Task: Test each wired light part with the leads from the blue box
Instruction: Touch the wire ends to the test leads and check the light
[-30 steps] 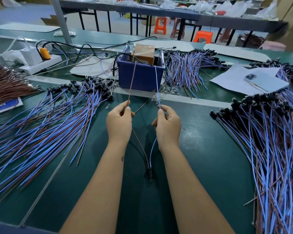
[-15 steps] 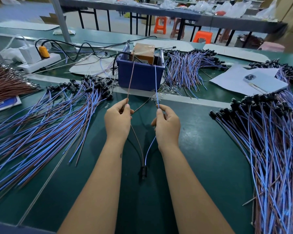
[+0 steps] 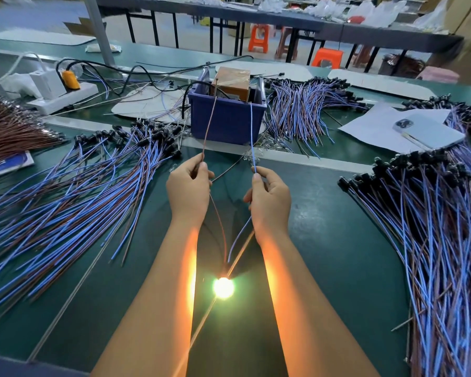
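The blue box (image 3: 226, 119) stands at the table's middle back with a brown block inside. A brown lead (image 3: 209, 123) and a blue lead (image 3: 252, 131) run from it toward me. My left hand (image 3: 188, 193) pinches the brown lead together with the part's brown wire. My right hand (image 3: 269, 200) pinches the blue lead together with the part's blue wire. Both wires hang down between my forearms to the light part (image 3: 223, 287), which glows bright yellow-white just above the green table.
A big fan of wired parts (image 3: 65, 202) lies to the left, another pile (image 3: 433, 240) to the right, a third (image 3: 302, 112) beside the box. A power strip (image 3: 63, 97) sits back left; a phone (image 3: 430, 133) on paper back right. Brown wires (image 3: 14, 134) lie far left.
The part between my forearms was dark before and is now lit. My hands have stayed almost still, holding the leads and wires.
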Available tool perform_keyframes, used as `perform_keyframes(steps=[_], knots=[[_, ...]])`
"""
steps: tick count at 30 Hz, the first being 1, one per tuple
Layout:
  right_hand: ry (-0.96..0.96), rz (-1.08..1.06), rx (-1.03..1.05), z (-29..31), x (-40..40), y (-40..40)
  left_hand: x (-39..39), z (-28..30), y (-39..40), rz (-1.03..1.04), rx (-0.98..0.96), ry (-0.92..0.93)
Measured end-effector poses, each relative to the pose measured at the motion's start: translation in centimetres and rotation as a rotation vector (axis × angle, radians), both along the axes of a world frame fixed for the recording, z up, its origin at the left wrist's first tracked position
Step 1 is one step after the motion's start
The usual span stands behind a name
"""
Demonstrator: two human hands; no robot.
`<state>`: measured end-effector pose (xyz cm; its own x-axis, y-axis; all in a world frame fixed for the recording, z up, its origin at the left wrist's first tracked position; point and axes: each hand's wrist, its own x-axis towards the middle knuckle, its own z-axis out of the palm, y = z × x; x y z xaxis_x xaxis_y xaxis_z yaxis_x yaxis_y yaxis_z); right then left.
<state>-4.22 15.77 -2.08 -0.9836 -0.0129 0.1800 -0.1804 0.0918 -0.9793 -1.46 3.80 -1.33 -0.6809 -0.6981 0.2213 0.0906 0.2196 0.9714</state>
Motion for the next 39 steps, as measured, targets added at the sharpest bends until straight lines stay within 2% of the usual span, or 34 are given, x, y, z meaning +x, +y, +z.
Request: perform_keyframes(steps=[11,16,20,27,33,36,39], knots=[[0.005,0.008,-0.005,-0.1,0.0,0.1,0.1,-0.1,0.0,0.004,0.012,0.000],[0.012,0.104,-0.133,0.3,0.3,0.3,0.3,0.2,1.0,-0.172,0.144,0.031],[0.035,0.177,-0.185,0.3,0.6,0.4,0.4,0.4,2.5,-0.307,0.109,0.052],[0.048,0.175,-0.182,0.2,0.6,0.6,0.2,0.1,3.2,-0.300,0.133,0.022],[0.080,0.226,-0.145,0.2,0.6,0.5,0.2,0.5,2.6,-0.320,0.381,0.026],[0.064,0.248,-0.143,0.1,0.5,0.4,0.1,0.7,2.4,-0.348,0.579,0.117],[0.059,0.272,-0.033,0.0,0.6,0.1,0.2,1.1,2.0,-0.338,0.715,0.189]])
